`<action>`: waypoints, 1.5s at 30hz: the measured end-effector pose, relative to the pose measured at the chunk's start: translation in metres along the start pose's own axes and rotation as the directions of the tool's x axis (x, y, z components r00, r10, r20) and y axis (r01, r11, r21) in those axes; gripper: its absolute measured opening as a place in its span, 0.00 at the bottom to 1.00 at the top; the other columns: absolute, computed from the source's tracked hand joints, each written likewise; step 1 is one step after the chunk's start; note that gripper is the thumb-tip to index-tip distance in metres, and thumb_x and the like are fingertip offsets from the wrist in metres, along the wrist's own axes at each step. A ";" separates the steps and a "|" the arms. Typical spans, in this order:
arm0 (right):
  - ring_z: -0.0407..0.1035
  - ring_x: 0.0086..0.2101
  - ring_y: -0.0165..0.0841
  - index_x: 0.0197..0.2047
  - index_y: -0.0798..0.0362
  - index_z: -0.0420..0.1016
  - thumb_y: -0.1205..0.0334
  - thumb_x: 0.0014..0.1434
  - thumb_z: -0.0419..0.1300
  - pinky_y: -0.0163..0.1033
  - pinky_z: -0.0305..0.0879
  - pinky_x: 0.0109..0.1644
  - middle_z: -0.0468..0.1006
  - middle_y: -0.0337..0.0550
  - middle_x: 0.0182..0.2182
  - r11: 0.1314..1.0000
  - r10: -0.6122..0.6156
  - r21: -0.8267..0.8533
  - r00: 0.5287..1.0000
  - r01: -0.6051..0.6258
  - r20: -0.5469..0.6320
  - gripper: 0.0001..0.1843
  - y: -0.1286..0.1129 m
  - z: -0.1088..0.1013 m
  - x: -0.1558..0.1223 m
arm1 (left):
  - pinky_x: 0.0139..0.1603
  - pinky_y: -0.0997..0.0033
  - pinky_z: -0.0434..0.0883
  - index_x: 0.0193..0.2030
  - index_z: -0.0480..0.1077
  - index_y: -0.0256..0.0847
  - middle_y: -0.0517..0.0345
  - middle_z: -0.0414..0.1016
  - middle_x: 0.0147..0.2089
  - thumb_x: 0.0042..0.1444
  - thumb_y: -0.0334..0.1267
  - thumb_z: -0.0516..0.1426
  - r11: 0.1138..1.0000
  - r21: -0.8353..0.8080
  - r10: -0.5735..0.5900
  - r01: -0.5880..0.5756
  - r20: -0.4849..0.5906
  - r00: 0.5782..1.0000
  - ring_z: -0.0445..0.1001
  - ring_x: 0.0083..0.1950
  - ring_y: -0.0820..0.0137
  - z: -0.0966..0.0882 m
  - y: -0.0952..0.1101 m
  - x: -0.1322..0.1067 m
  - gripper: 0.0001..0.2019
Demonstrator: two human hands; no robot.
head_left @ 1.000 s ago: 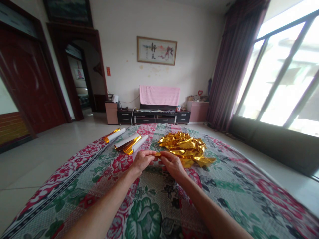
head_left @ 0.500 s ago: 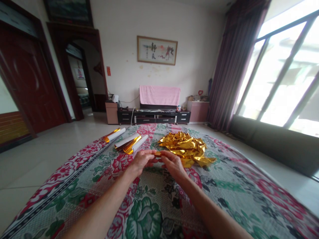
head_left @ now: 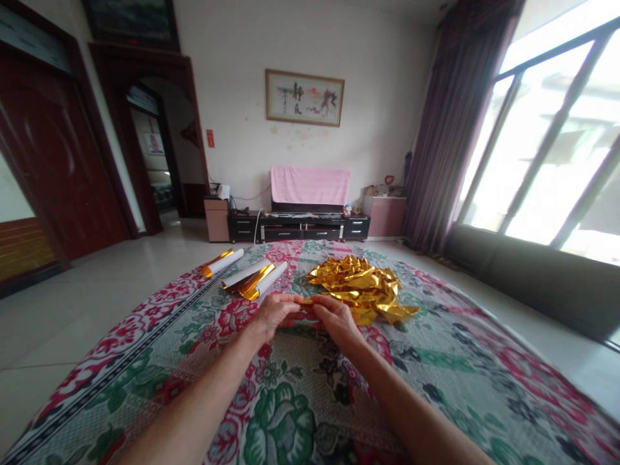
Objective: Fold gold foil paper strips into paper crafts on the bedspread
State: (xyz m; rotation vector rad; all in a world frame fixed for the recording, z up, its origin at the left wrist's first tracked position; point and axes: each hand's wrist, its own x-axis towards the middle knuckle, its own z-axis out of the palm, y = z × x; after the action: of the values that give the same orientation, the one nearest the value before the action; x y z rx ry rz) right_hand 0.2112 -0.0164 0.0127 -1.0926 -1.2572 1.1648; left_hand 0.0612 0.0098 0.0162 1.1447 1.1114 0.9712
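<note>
Both hands meet over the middle of the table, their fingertips pinched on a small piece of gold foil paper. My left hand is closed on its left end, and my right hand is closed on its right end. Most of the piece is hidden by the fingers. Just beyond my right hand lies a heap of folded gold foil paper pieces. Up and to the left of my left hand rest curled gold sheets with white backs. Another rolled sheet lies farther left.
A floral cloth in green, red and grey covers the rounded table. Beyond it stands a low black cabinet with a pink cloth draped above. A window and purple curtain are on the right.
The hands stay in almost the same place, still pinching the gold foil paper, with only a slight shift of the fingers. The heap and rolled sheets have not moved.
</note>
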 end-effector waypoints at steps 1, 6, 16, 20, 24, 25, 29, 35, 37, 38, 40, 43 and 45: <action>0.73 0.32 0.34 0.40 0.53 0.72 0.61 0.47 0.56 0.33 0.68 0.28 0.78 0.41 0.32 1.000 0.001 0.000 1.000 -0.001 -0.001 0.15 0.000 0.000 0.000 | 0.26 0.77 0.66 0.40 0.71 0.38 0.55 0.76 0.34 0.40 0.32 0.58 1.000 0.003 0.000 0.000 0.001 1.000 0.74 0.33 0.70 0.000 0.000 0.000 0.16; 0.73 0.33 0.34 0.40 0.53 0.72 0.61 0.47 0.56 0.34 0.69 0.29 0.78 0.40 0.31 1.000 0.011 0.010 1.000 -0.011 0.004 0.15 0.002 -0.002 0.001 | 0.26 0.76 0.65 0.39 0.71 0.38 0.56 0.76 0.34 0.40 0.32 0.58 1.000 0.021 0.006 -0.006 0.003 1.000 0.74 0.33 0.69 0.000 0.001 -0.002 0.15; 0.72 0.31 0.33 0.38 0.53 0.73 0.62 0.46 0.56 0.33 0.68 0.29 0.78 0.40 0.30 0.998 0.056 0.024 0.998 -0.056 -0.001 0.14 0.003 -0.001 0.002 | 0.26 0.76 0.65 0.37 0.72 0.38 0.56 0.77 0.31 0.40 0.31 0.57 0.998 0.057 -0.016 0.017 -0.021 1.000 0.74 0.33 0.69 0.000 0.001 -0.002 0.14; 0.72 0.30 0.32 0.38 0.53 0.73 0.62 0.46 0.56 0.33 0.68 0.29 0.78 0.41 0.30 0.997 0.074 0.034 0.997 -0.074 -0.003 0.14 0.004 -0.001 0.003 | 0.25 0.76 0.65 0.38 0.72 0.38 0.55 0.77 0.32 0.40 0.32 0.57 0.997 0.076 -0.018 0.020 -0.026 0.999 0.74 0.33 0.69 0.000 0.001 -0.002 0.14; 0.72 0.30 0.32 0.38 0.54 0.73 0.63 0.45 0.57 0.33 0.68 0.29 0.78 0.40 0.29 0.996 0.079 0.052 0.997 -0.079 -0.008 0.14 0.005 -0.001 0.003 | 0.25 0.77 0.64 0.40 0.72 0.38 0.55 0.77 0.32 0.41 0.32 0.57 0.995 0.098 -0.018 0.020 -0.027 0.999 0.74 0.33 0.68 0.000 0.000 -0.002 0.15; 0.72 0.30 0.32 0.38 0.54 0.73 0.63 0.45 0.57 0.33 0.68 0.30 0.78 0.40 0.29 0.996 0.078 0.052 0.997 -0.078 -0.007 0.14 0.005 -0.001 0.003 | 0.26 0.76 0.65 0.40 0.71 0.38 0.55 0.76 0.32 0.41 0.32 0.57 0.995 0.100 -0.018 0.020 -0.022 1.000 0.74 0.33 0.68 0.000 0.000 -0.002 0.16; 0.72 0.31 0.32 0.38 0.54 0.74 0.62 0.45 0.57 0.33 0.67 0.29 0.78 0.40 0.31 0.998 0.057 0.025 0.998 -0.058 0.020 0.15 0.005 -0.001 0.003 | 0.27 0.76 0.66 0.43 0.70 0.38 0.55 0.76 0.33 0.41 0.31 0.57 0.997 0.075 -0.034 0.032 0.029 0.999 0.74 0.33 0.69 -0.001 -0.001 -0.002 0.18; 0.72 0.31 0.31 0.40 0.54 0.72 0.63 0.46 0.57 0.31 0.67 0.30 0.78 0.39 0.32 0.999 0.050 0.010 0.998 -0.051 0.044 0.16 0.006 -0.002 0.004 | 0.28 0.76 0.66 0.43 0.71 0.36 0.53 0.76 0.31 0.44 0.34 0.56 0.994 0.103 0.028 -0.031 0.033 0.999 0.74 0.33 0.70 0.001 -0.004 0.000 0.17; 0.72 0.31 0.31 0.42 0.53 0.71 0.64 0.46 0.56 0.31 0.67 0.30 0.77 0.39 0.33 0.998 0.057 0.030 0.997 -0.058 0.049 0.17 0.007 -0.003 0.004 | 0.27 0.76 0.65 0.43 0.72 0.36 0.53 0.76 0.30 0.45 0.34 0.55 0.989 0.139 0.056 -0.057 0.017 0.998 0.74 0.33 0.69 0.002 -0.004 0.001 0.16; 0.72 0.32 0.31 0.44 0.52 0.70 0.64 0.46 0.56 0.32 0.67 0.30 0.77 0.39 0.33 0.997 0.062 0.043 0.997 -0.064 0.055 0.19 0.007 -0.003 0.005 | 0.27 0.76 0.65 0.43 0.72 0.36 0.53 0.76 0.30 0.45 0.35 0.55 0.987 0.148 0.063 -0.064 0.009 0.998 0.74 0.33 0.69 0.002 -0.004 0.001 0.16; 0.72 0.32 0.31 0.46 0.52 0.68 0.64 0.47 0.56 0.32 0.67 0.30 0.77 0.38 0.34 0.995 0.076 0.066 0.995 -0.080 0.071 0.20 0.007 -0.004 0.005 | 0.27 0.76 0.65 0.43 0.72 0.36 0.53 0.76 0.30 0.45 0.35 0.56 0.986 0.151 0.069 -0.068 -0.004 0.998 0.74 0.33 0.69 0.003 -0.003 0.001 0.16; 0.73 0.32 0.31 0.44 0.52 0.67 0.64 0.47 0.56 0.31 0.67 0.30 0.77 0.40 0.34 0.989 0.105 0.090 0.990 -0.113 0.091 0.19 0.006 -0.005 0.005 | 0.27 0.76 0.65 0.43 0.72 0.36 0.53 0.77 0.31 0.44 0.35 0.57 0.987 0.148 0.072 -0.070 -0.006 0.997 0.74 0.32 0.69 0.004 -0.002 0.000 0.16; 0.73 0.32 0.31 0.44 0.53 0.66 0.64 0.46 0.57 0.31 0.67 0.30 0.77 0.41 0.35 0.984 0.132 0.111 0.987 -0.141 0.087 0.19 0.005 -0.006 0.005 | 0.26 0.77 0.65 0.43 0.72 0.36 0.53 0.77 0.31 0.44 0.35 0.57 0.986 0.148 0.080 -0.077 -0.011 0.997 0.74 0.32 0.70 0.004 -0.003 0.000 0.16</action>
State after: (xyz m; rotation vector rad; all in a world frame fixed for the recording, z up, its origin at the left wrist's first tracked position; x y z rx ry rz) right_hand 0.2171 -0.0104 0.0080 -1.0674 -1.1733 1.3807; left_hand 0.0650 0.0088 0.0137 1.3101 1.1744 0.9736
